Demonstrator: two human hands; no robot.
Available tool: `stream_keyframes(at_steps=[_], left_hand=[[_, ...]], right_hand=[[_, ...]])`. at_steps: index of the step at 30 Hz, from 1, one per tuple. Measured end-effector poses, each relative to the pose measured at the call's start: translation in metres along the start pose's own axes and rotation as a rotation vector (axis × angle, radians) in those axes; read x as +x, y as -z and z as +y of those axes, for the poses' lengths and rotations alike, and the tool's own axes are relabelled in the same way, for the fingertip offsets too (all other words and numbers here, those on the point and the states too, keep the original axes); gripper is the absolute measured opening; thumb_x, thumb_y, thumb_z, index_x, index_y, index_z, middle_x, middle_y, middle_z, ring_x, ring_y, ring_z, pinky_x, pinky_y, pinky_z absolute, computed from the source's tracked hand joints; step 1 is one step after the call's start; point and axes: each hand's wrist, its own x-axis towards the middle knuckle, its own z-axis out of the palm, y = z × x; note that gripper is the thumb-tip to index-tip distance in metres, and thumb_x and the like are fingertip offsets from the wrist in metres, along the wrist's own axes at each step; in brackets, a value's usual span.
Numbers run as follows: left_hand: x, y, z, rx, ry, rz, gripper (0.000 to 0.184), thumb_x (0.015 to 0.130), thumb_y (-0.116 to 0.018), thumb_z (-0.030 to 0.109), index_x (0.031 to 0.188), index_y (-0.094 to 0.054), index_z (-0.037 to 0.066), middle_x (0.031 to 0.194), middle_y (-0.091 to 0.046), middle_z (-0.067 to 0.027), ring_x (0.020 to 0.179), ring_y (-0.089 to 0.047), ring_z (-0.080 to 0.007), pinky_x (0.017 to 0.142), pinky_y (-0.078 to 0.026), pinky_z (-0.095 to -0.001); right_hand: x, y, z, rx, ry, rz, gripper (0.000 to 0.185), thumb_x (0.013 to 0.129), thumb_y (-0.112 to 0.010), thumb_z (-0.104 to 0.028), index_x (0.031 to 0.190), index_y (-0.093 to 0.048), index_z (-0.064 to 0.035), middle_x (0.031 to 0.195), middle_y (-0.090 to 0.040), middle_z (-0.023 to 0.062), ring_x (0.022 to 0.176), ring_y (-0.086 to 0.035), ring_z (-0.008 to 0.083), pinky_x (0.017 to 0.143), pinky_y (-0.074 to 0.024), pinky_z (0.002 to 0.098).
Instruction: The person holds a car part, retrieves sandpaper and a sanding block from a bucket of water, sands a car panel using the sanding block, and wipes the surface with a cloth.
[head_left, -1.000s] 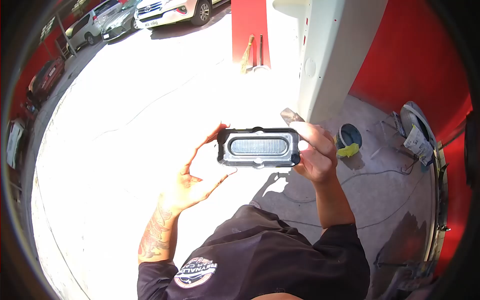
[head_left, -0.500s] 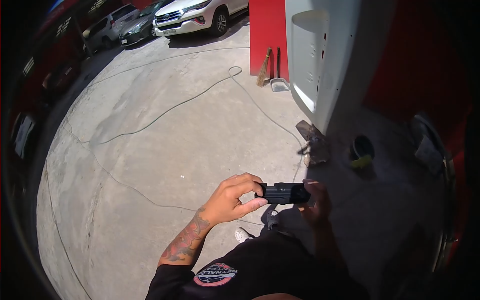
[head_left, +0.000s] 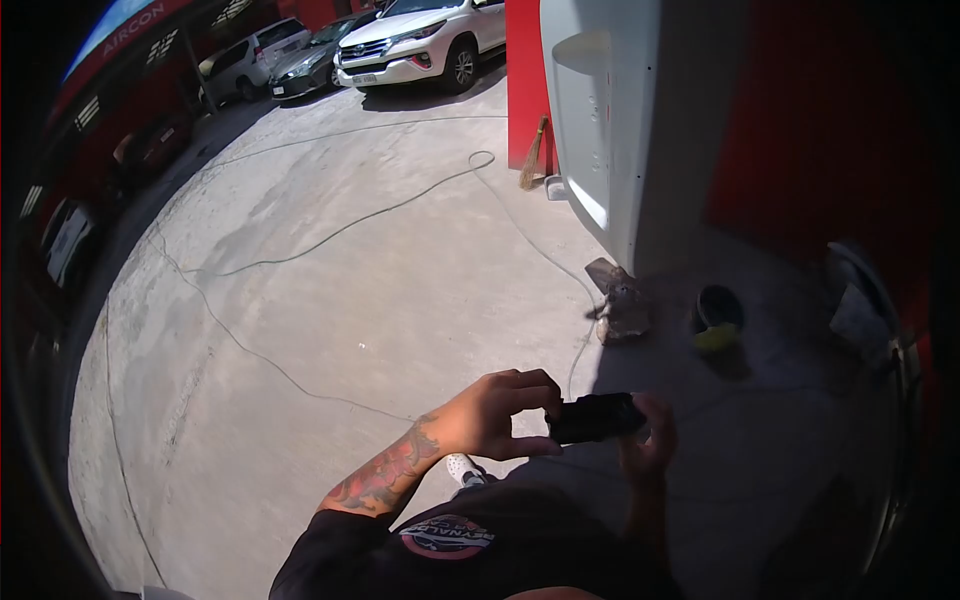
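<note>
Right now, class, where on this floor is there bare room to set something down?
A broad bare patch is the sunlit concrete between the looped hose and the left hand. Crowded: the foot of the white panel, with brownish clutter and a dark bucket nearby.

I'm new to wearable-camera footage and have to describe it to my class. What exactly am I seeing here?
There is no machine here, just a person working with two bare hands. Every picture comes from one camera worn on that person's head, looking forward and down, so their own arms reach in from the bottom. The left hand and the right hand hold a black oblong part between them, one at each end; it is too dark to make out details. Below is a concrete floor, with a thin hose or cable snaking across it. A dark bucket stands in the shade.
</note>
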Motion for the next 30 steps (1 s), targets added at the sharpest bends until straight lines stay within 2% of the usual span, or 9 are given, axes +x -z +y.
stream_keyframes(at_steps=[9,14,16,18,22,24,25,26,30], left_hand=[[0.066,-0.173,0.079,-0.051,0.022,-0.264,0.031,0.076,-0.082,0.027,0.091,-0.064,0.006,0.099,-0.064,-0.0072,0.095,-0.064,-0.028,0.085,-0.05,-0.0383],[0.09,-0.226,0.098,0.021,0.064,-0.288,0.029,0.08,-0.079,0.026,0.094,-0.065,0.005,0.1,-0.064,-0.0098,0.095,-0.065,-0.0274,0.085,-0.051,-0.0382],[0.09,-0.246,0.071,0.01,0.123,-0.283,0.028,0.084,-0.077,0.027,0.097,-0.065,0.004,0.099,-0.065,-0.0105,0.094,-0.066,-0.0252,0.085,-0.052,-0.0377],[0.08,-0.27,0.019,0.017,0.437,-0.334,0.034,0.088,-0.074,0.033,0.101,-0.064,0.003,0.095,-0.068,-0.012,0.088,-0.067,-0.0229,0.077,-0.052,-0.0363],[-0.038,-0.33,-0.173,0.405,0.643,-0.624,0.042,0.092,-0.059,0.046,0.094,-0.068,0.005,0.088,-0.069,-0.0165,0.085,-0.067,-0.0318,0.074,-0.052,-0.0409],[-0.1,-0.331,-0.205,0.518,0.894,-0.993,0.047,0.09,-0.058,0.05,0.087,-0.071,0.005,0.09,-0.071,-0.0173,0.081,-0.07,-0.031,0.07,-0.055,-0.0425],[-0.108,-0.325,-0.172,0.47,1.238,-0.96,0.046,0.087,-0.059,0.05,0.091,-0.072,0.006,0.092,-0.073,-0.0132,0.081,-0.073,-0.026,0.067,-0.057,-0.0433],[-0.11,-0.32,-0.147,0.427,1.337,-0.944,0.044,0.084,-0.061,0.047,0.092,-0.073,0.006,0.094,-0.074,-0.0101,0.082,-0.074,-0.0217,0.065,-0.058,-0.0432],[-0.162,-0.366,-0.234,0.218,1.089,-1.014,0.033,0.091,-0.056,0.037,0.094,-0.07,0.007,0.092,-0.074,-0.0072,0.086,-0.073,-0.0215,0.062,-0.057,-0.0413]], right_hand=[[-0.11,0.204,0.002,-0.185,-0.217,-0.004,0.04,0.084,-0.075,-0.011,0.119,-0.058,-0.002,0.111,-0.063,0.0147,0.101,-0.063,0.0297,0.087,-0.0506,0.0402],[-0.152,0.267,-0.022,-0.112,-0.551,0.203,0.041,0.082,-0.074,-0.006,0.12,-0.059,-0.0012,0.112,-0.065,0.014,0.095,-0.064,0.0292,0.08,-0.0528,0.0378],[-0.17,0.284,-0.024,-0.17,-0.619,0.195,0.037,0.086,-0.07,-0.01,0.12,-0.06,0.0,0.111,-0.064,0.0139,0.093,-0.064,0.0275,0.081,-0.0531,0.0377],[-0.202,0.303,-0.017,-0.262,-0.661,0.119,0.032,0.094,-0.064,-0.016,0.12,-0.06,0.0018,0.107,-0.063,0.0145,0.091,-0.064,0.0255,0.081,-0.0544,0.0377],[-0.215,0.33,-0.031,-0.199,-0.756,0.027,0.031,0.093,-0.063,-0.017,0.12,-0.062,-0.0002,0.104,-0.065,0.0137,0.09,-0.065,0.0255,0.084,-0.0529,0.0383],[-0.212,0.342,-0.039,-0.234,-0.794,-0.003,0.032,0.09,-0.066,-0.018,0.118,-0.063,-0.0037,0.1,-0.067,0.013,0.092,-0.065,0.0273,0.084,-0.0507,0.0391],[-0.212,0.347,-0.036,-0.232,-0.811,-0.017,0.032,0.089,-0.067,-0.018,0.118,-0.063,-0.0044,0.1,-0.067,0.0128,0.092,-0.065,0.0275,0.085,-0.0509,0.0392],[-0.211,0.353,-0.033,-0.235,-0.836,-0.024,0.032,0.089,-0.067,-0.017,0.119,-0.063,-0.0051,0.1,-0.068,0.0126,0.092,-0.065,0.0277,0.085,-0.0512,0.0393],[-0.204,0.393,-0.003,-0.21,-0.908,-0.024,0.032,0.089,-0.067,-0.017,0.119,-0.064,-0.0059,0.106,-0.068,0.0139,0.097,-0.066,0.0297,0.086,-0.052,0.0405]])
